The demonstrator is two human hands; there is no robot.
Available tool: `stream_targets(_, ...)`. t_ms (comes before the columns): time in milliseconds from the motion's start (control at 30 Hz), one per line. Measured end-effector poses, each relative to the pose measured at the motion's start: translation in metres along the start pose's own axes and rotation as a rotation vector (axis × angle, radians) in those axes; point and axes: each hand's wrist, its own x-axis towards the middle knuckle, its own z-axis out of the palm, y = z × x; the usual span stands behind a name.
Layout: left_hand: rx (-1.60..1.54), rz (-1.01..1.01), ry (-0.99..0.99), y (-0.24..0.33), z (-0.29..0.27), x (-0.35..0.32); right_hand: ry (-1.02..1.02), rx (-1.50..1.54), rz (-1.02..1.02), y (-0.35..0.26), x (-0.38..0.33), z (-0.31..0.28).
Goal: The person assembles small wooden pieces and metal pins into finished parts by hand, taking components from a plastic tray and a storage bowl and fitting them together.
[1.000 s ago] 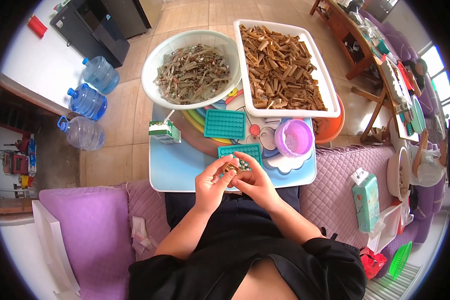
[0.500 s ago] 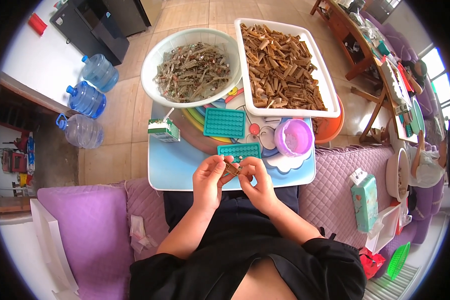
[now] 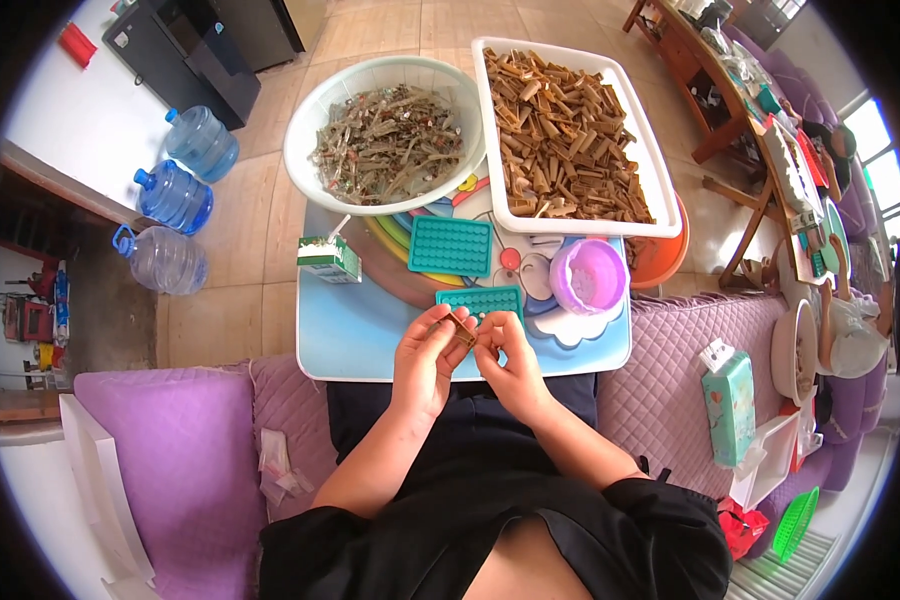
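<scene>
Over the near edge of the blue counter [image 3: 370, 340], we pinch a small brown piece [image 3: 460, 327] between our left hand [image 3: 428, 355] and right hand [image 3: 508, 350], fingers closed on its ends, and we should hold it steady above the teal tray [image 3: 482, 301].

Bright, even daylight; windows [image 3: 875, 160] at right edge are overexposed. Shadows soft. Centre sharp. Strong fisheye bending toward the rim, with black vignette at all corners.
</scene>
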Motion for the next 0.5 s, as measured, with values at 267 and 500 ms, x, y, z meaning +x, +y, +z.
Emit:
stream_targets(267,0.143,0.032,-0.023,-0.002,-0.009,0.001,-0.029,0.045,0.030,-0.003,0.001,0.002)
stream_targets(500,0.258,0.087,-0.038,-0.003,-0.023,0.008,-0.097,0.017,0.063,0.011,0.003,0.005)
